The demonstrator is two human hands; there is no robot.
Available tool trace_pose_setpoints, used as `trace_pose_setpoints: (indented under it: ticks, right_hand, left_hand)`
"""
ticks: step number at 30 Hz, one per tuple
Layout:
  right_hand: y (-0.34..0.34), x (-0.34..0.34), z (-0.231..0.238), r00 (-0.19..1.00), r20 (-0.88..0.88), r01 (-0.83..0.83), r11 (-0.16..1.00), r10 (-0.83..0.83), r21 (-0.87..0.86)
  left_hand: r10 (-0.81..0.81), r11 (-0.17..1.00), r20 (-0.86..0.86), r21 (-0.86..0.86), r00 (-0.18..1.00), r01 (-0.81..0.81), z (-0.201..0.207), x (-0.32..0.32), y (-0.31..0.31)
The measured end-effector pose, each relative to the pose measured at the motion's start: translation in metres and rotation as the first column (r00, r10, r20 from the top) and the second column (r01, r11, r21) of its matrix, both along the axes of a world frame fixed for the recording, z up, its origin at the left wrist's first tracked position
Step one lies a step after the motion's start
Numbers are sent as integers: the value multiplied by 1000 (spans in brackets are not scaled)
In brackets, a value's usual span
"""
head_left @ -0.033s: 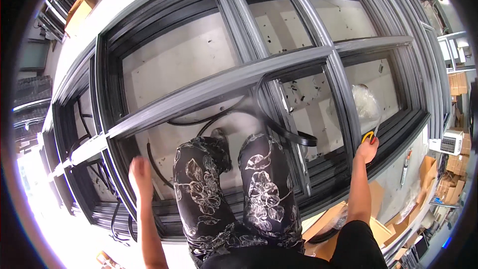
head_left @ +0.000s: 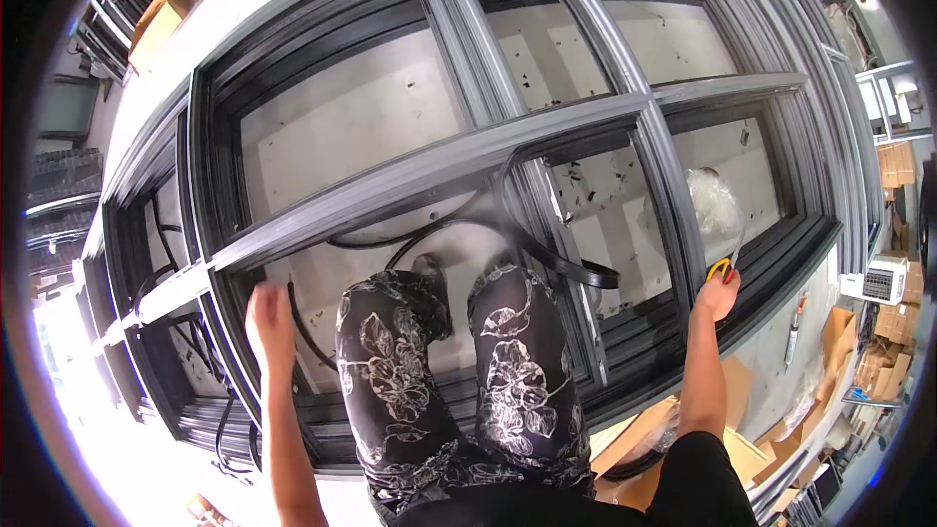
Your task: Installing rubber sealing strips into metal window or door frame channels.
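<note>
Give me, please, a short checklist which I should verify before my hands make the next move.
1. Scissors held in the right hand: ok.
2. Scissors closed: cannot tell, too small to judge.
3. Left hand empty: cannot tell, the palm is hidden.
4. Black strip lying straight: not ok, it curves.
5. Floor within the frame free of scraps: not ok, small dark scraps lie there.
</note>
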State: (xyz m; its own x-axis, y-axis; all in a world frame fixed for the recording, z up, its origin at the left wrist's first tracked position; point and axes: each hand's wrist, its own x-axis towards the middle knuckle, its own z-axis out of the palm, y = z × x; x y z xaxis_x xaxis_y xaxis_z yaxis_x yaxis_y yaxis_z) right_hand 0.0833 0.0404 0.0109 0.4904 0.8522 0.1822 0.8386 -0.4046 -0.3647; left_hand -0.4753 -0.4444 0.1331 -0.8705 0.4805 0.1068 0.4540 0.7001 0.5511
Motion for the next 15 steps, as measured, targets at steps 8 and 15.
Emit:
trace_pose_setpoints:
  ticks: [8,15]
  right_hand:
    - [10,-37,10,869,-197,-395,877,453,274]
    - [122,-199,20,464,57,-855,431,884,288]
  left_hand:
    - [-357,870,583,-77,730,487,-40,53,238]
    - [-210,949,966,239,-150,206,-146,157,266]
